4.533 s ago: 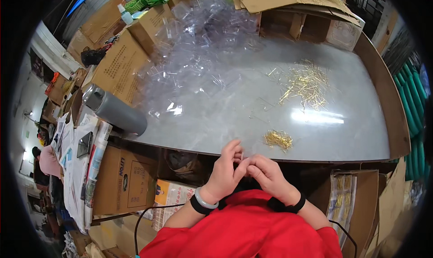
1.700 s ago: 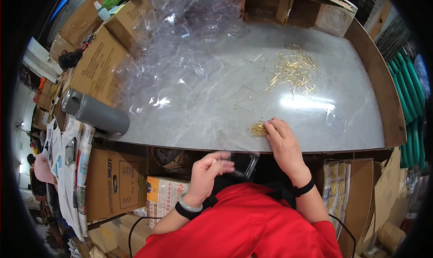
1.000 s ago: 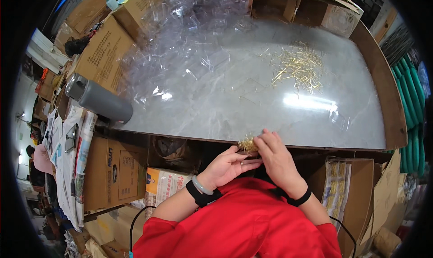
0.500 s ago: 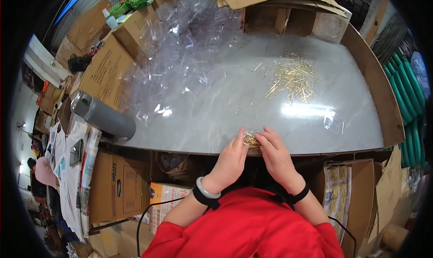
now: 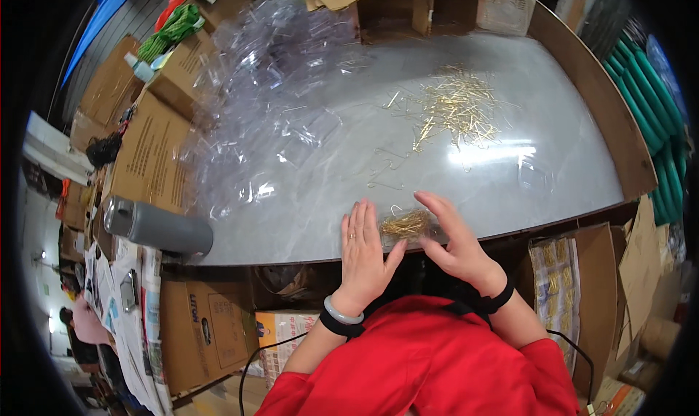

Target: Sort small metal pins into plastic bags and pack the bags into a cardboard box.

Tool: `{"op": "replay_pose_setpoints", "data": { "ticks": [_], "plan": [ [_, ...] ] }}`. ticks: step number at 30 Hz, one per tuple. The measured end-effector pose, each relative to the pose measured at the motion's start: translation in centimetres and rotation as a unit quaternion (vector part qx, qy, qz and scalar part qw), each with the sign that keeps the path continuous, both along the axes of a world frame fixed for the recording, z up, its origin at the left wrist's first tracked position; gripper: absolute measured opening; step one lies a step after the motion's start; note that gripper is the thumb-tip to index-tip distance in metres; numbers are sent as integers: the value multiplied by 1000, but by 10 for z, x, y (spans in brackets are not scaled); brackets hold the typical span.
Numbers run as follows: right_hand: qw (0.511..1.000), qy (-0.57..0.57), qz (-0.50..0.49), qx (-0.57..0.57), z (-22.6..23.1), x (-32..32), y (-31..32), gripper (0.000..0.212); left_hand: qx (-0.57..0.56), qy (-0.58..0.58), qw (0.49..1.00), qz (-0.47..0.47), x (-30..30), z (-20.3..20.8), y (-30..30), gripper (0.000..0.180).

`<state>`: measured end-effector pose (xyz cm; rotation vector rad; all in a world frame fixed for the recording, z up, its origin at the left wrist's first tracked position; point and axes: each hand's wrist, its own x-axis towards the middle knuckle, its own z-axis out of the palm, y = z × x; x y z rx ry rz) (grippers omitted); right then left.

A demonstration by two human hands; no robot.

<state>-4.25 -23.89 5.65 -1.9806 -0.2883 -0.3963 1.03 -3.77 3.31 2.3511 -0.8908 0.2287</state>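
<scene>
At the table's front edge lies a clear plastic box (image 5: 405, 226) filled with a bundle of thin gold metal hooks. My left hand (image 5: 361, 250) rests flat on the box's left side, fingers stretched out, its thumb near the lower edge. On the other side my right hand (image 5: 461, 247) has thumb and fingers spread, close to the box's right end; whether it touches is hard to tell. One bent hook (image 5: 395, 208) sticks out just above the bundle. Farther up the table is a loose pile of gold hooks (image 5: 460, 108).
Many clear plastic boxes (image 5: 255, 103) heap up on the left of the grey table (image 5: 342, 168). A grey bottle (image 5: 169, 227) lies at its left edge. Cardboard compartments (image 5: 397, 16) stand at the back. Below right, a carton (image 5: 593, 270) holds packed rows of gold pieces.
My hands have moved apart from around the box, and their fingers have opened out. More of the box and its hooks shows between them. The whole view has shifted slightly.
</scene>
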Motion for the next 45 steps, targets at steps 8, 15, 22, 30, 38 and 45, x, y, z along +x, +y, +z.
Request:
{"op": "replay_pose_setpoints", "data": {
  "ticks": [8,15,22,30,38,45],
  "plan": [
    [987,-39,-99,-119,-19,-20,2,48,61,-44,987,-142,14,17,-5,71],
    [998,-30,22,-58,-18,5,-11,43,-15,-13,992,-126,13,2,-9,64],
    [1000,11,-17,12,-15,6,-5,37,22,-60,991,-116,14,0,-11,59],
    [974,-50,-187,-118,-15,-5,-1,16,18,-41,992,-114,10,3,-15,45],
    [966,-74,-180,-173,-13,18,6,13,43,-68,993,-91,7,2,-17,46],
    [972,-61,-175,-141,-14,-6,9,20,22,-65,996,-63,4,-2,-19,47]
  ]
}}
